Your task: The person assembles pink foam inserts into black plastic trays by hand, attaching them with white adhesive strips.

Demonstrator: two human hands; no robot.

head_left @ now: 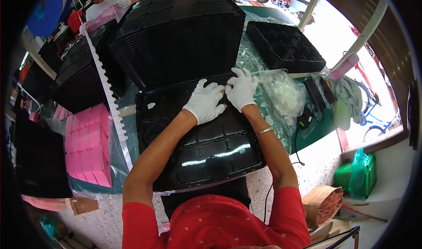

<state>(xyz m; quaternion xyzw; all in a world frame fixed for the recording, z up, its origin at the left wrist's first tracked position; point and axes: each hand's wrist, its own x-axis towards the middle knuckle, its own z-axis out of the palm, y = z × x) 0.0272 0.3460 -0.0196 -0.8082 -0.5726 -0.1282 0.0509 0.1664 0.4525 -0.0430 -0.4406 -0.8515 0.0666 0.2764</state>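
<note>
Big tray: a wide, flat, shiny black plastic tray (215,150) lies in the middle of the view and reaches down to 6 o'clock, right in front of the person; raised lines cross it.
White scrap: a small white bit (151,105) sits on the tray near 9 o'clock.
Left hand: the hand in a white cloth glove (205,101) rests on the tray, just above the middle; its fingers are loose and spread, with the thumb apart, holding nothing.
Right hand: the other white-gloved hand (242,88) is at 1 o'clock, over the tray's far part, near the left fingertips. Some fingers spread out; I cannot tell if it pinches something small.
Bangle: a thin silver ring (265,130) goes around the right wrist.
Tall pile: a high stack of black plastic trays (184,38) stands at 11 o'clock, just past the big tray.
More black trays: a low black pile (285,47) lies between 1 and 2 o'clock.
Plastic bag: a see-through bag with white stuff inside (283,95) is between 2 and 3 o'clock.
Pink blocks: bright pink blocks in rows (88,145) sit between 8 and 9 o'clock.
Table: its green top (314,134) shows near 3 o'clock.
</note>
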